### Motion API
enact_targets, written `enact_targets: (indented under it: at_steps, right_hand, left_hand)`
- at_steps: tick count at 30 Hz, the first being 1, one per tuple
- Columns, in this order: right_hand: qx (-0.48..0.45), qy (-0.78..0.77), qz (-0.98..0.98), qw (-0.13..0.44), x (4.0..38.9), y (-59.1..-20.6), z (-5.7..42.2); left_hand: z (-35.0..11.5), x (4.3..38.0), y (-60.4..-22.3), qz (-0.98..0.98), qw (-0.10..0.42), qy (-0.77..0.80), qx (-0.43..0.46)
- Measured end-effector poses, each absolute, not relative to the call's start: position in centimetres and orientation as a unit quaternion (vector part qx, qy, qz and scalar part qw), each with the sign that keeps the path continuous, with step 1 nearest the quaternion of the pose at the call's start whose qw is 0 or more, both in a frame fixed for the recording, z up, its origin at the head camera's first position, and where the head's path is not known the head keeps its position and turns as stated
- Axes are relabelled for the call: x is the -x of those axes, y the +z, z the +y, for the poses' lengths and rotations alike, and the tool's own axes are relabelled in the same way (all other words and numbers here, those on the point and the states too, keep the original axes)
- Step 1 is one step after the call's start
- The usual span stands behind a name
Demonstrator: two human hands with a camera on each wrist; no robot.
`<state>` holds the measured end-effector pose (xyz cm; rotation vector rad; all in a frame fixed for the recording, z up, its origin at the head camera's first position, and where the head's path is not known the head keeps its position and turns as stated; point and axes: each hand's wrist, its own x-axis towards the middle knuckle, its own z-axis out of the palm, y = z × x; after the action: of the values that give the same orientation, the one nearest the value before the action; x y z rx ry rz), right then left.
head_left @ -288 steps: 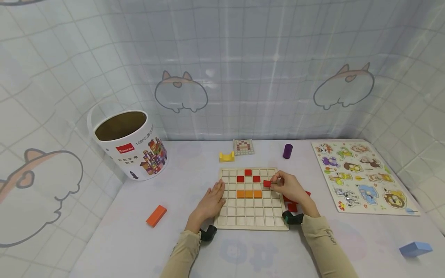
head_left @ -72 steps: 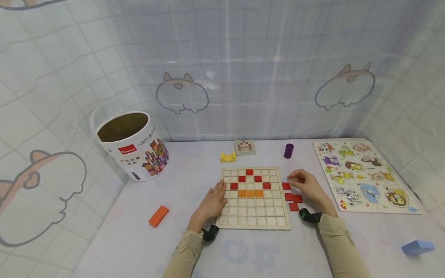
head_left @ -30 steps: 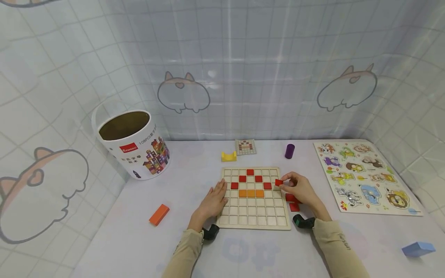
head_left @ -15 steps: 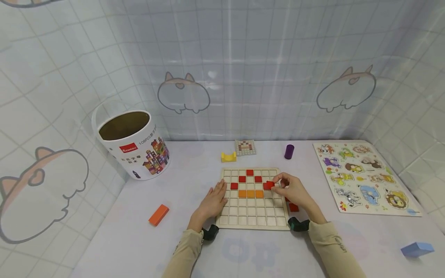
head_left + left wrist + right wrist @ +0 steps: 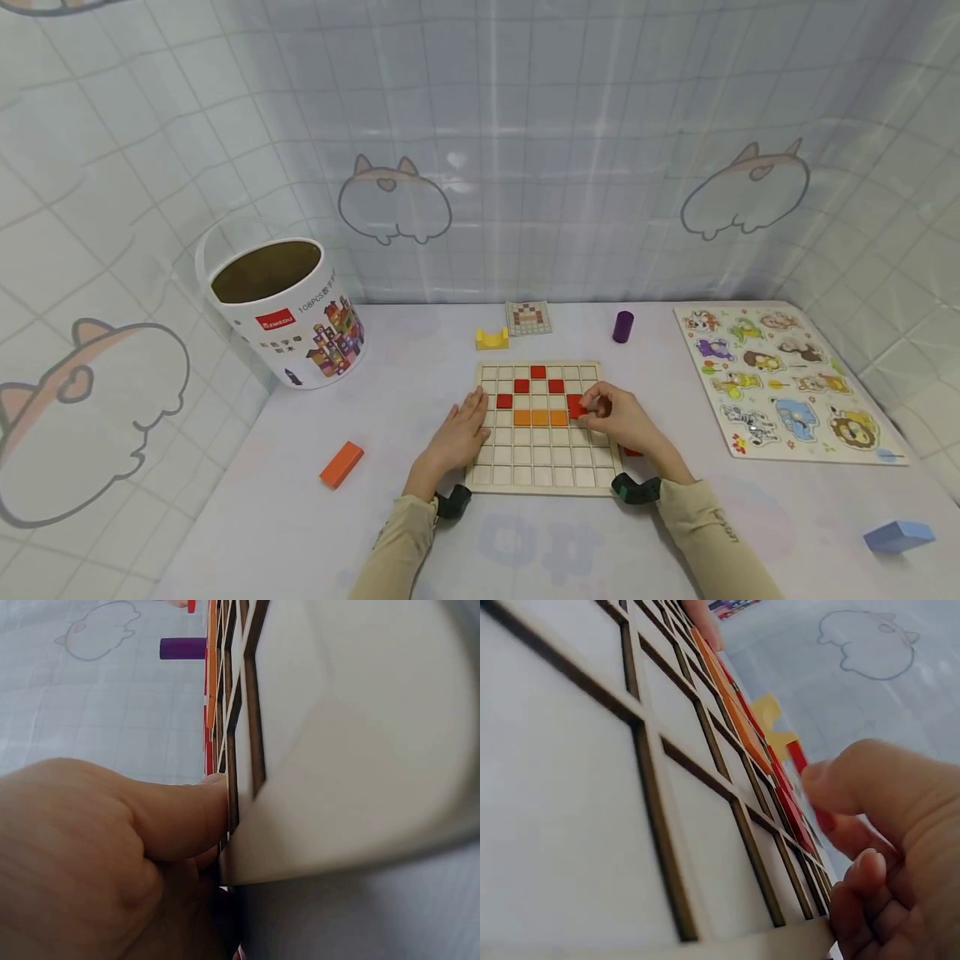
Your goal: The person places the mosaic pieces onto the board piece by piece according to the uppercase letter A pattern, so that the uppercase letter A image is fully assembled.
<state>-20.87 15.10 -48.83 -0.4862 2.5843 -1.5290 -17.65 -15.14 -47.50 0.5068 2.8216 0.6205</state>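
Observation:
My left hand (image 5: pixel 457 435) rests flat on the left edge of a wooden grid board (image 5: pixel 543 457), its fingers straight. In the left wrist view its thumb lies along the board's edge. Over the board's right side, my right hand (image 5: pixel 622 421) pinches a red square tile (image 5: pixel 797 756) between thumb and finger. That tile is just above or beside another red tile (image 5: pixel 793 817) set in the grid. Several red tiles (image 5: pixel 537 372) form a peak on the board, with a row of three orange tiles (image 5: pixel 540 418) below. Loose red tiles (image 5: pixel 633 452) are mostly hidden under the right hand.
Behind the board are a pattern card (image 5: pixel 528 318), a yellow block (image 5: pixel 492 338) and a purple cylinder (image 5: pixel 622 327). A bucket (image 5: pixel 300 337) and an orange block (image 5: pixel 341 465) stand left. An animal puzzle (image 5: pixel 787 392) and a blue block (image 5: pixel 898 537) are right.
Two red tiles joined the grid after the oldest frame. My right hand then picked up another red tile beside the board and carried it left over the grid. The left hand stayed put.

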Motion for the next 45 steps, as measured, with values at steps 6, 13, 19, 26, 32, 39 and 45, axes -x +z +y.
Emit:
enact_targets:
  at_steps: [6,13,19,26,32,39,45]
  right_hand:
    - [0.194,-0.476,0.857,0.037,21.0,-49.3,14.9]
    - [0.201,-0.467,0.86,0.039,21.1,-49.4,14.8]
    - [0.2,-0.468,0.86,0.043,21.1,-49.4,14.8]
    - [0.185,-0.487,0.852,0.043,21.1,-48.8,15.3]
    - [0.15,-0.474,0.868,0.025,21.4,-48.0,16.8]
    - [0.092,-0.45,0.888,0.017,21.9,-47.9,20.2]
    - [0.086,-0.477,0.873,0.05,22.3,-48.6,22.3]
  left_hand:
    - [-15.2,17.6,-47.4,0.958,0.104,0.21,-0.168]
    - [-15.3,17.6,-47.3,0.957,0.097,0.213,-0.173]
    - [-15.3,17.6,-47.3,0.957,0.098,0.213,-0.172]
    - [-15.2,17.7,-47.5,0.958,0.098,0.21,-0.167]
    - [-15.1,17.7,-47.3,0.958,0.1,0.207,-0.172]
    - [-15.1,17.7,-47.3,0.959,0.1,0.201,-0.175]
    - [-15.1,17.6,-47.3,0.958,0.104,0.203,-0.172]
